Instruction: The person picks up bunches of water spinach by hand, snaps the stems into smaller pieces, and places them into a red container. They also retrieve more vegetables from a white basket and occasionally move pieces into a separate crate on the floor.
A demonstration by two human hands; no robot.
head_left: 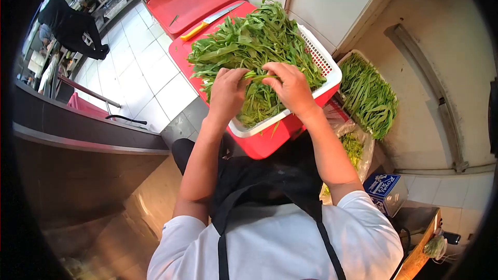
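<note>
A large heap of leafy green vegetables [249,46] fills and overhangs a white plastic basket [334,75] on a red lid. Over the front of the heap, my left hand [228,91] pinches a few green stems [254,76]. The other end of these stems is between the fingers of my right hand [288,85], so they span the small gap between both hands. A knife with a yellow handle [194,32] lies on the red surface behind the heap, its blade pointing away to the right.
Another basket of long greens [368,91] stands low at the right, beside a plastic bag of greens [353,148]. A blue and white box [386,192] is below them. Further red lid [194,0] lies at the back. A person in dark clothes [67,18] stands at the upper left.
</note>
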